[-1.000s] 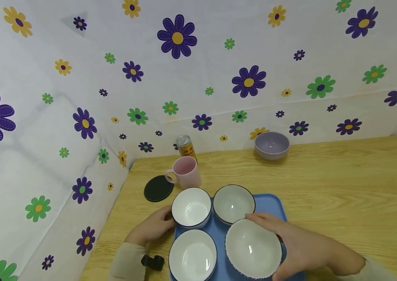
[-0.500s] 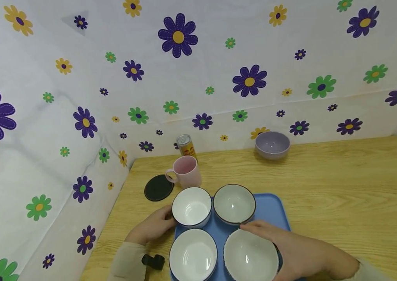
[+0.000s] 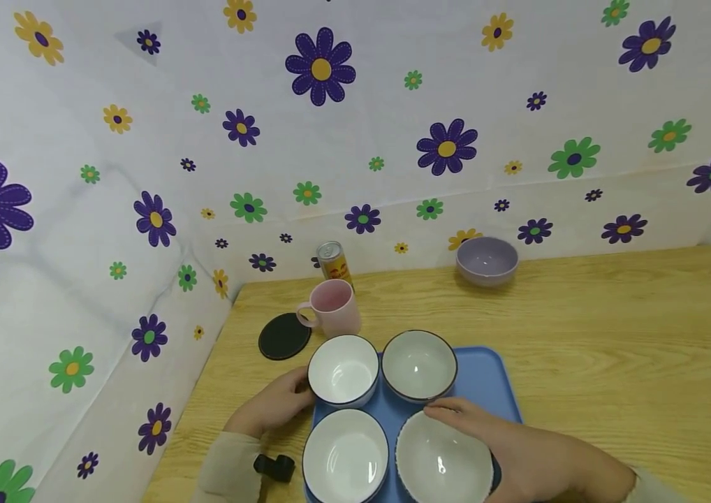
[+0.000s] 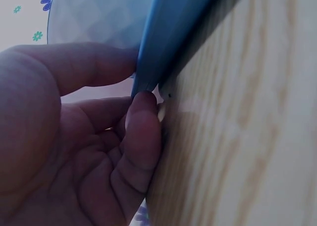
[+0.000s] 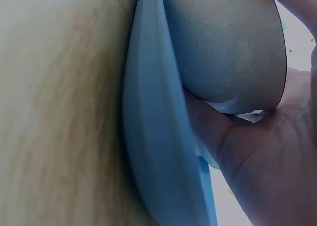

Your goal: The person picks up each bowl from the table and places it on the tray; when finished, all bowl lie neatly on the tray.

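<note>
A blue tray (image 3: 487, 377) carries several bowls. My left hand (image 3: 276, 402) pinches the tray's left edge; in the left wrist view, the thumb (image 4: 99, 65) lies on one side of the blue rim and curled fingers on the other. With my right hand (image 3: 522, 447) I grip a pale bowl with an uneven rim (image 3: 443, 454) at the tray's front right. Its speckled outer wall (image 5: 228, 42) sits close over the tray in the right wrist view. Beside it stand a front-left white bowl (image 3: 346, 454), a back-left white bowl (image 3: 343, 370) and a dark-rimmed greyish bowl (image 3: 418, 365).
Behind the tray stand a pink mug (image 3: 335, 311) and a drink can (image 3: 334, 262), with a black round coaster (image 3: 284, 337) to their left. A purple bowl (image 3: 487, 260) is near the back wall. A small black object (image 3: 275, 468) lies by the left sleeve.
My right hand has moved the uneven-rimmed bowl left and slightly toward me, close beside the front-left bowl. The left hand stays at the tray edge.
</note>
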`<state>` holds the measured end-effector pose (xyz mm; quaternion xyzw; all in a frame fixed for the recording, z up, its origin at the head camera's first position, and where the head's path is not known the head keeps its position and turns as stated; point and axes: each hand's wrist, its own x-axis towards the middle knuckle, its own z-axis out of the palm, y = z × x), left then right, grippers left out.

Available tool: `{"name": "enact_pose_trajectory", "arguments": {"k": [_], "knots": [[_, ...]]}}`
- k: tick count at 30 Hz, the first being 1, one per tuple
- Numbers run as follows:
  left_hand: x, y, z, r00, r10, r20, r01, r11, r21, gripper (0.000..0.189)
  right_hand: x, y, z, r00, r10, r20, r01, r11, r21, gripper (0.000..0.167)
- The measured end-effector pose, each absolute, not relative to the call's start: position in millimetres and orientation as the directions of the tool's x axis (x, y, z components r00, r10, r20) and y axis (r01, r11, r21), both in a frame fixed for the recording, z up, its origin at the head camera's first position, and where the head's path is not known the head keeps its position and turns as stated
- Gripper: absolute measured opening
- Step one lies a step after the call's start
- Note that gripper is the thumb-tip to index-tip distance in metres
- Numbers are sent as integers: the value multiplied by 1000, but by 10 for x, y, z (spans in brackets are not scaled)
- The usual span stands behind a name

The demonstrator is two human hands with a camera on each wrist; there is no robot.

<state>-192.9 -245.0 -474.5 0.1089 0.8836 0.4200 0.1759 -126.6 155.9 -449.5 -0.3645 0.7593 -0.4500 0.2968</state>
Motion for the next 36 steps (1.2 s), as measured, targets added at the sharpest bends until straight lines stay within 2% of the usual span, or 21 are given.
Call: {"name": "enact_pose_trajectory", "arguments": {"k": [6, 11, 17, 21, 27, 31, 36], "knots": [[-1924, -2453, -4761, -919, 326, -224, 35, 632, 774, 49, -1237, 1544, -4497, -559, -820, -124, -324, 353, -878, 102], [-1918, -2460, -4765, -920, 321, -224, 36, 638, 769, 49, -1228, 1524, -4502, -569, -806, -163, -292, 384, -876, 102], [-1913, -2453, -4738, -918, 330, -220, 43, 633, 773, 48, -1211, 1507, -4510, -562, -814, -145, -318, 374, -871, 102], [-1920, -2452, -4735, -916, 334, -222, 44, 633, 773, 49, -1206, 1523, -4493, -563, -810, -162, -287, 376, -881, 103], [-1931, -2452, -4737, -917, 325, -233, 29, 637, 770, 48, -1255, 1624, -4433, -568, -798, -203, -221, 385, -896, 91], [-1915, -2449, -4728, -915, 319, -248, 13, 637, 771, 49, -1305, 1708, -4430, -588, -804, -87, -284, 306, -909, 73], [-1909, -2452, -4728, -917, 310, -251, 4, 636, 772, 49, -1374, 1746, -4450, -658, -708, 255, -506, 165, -847, 44]]}}
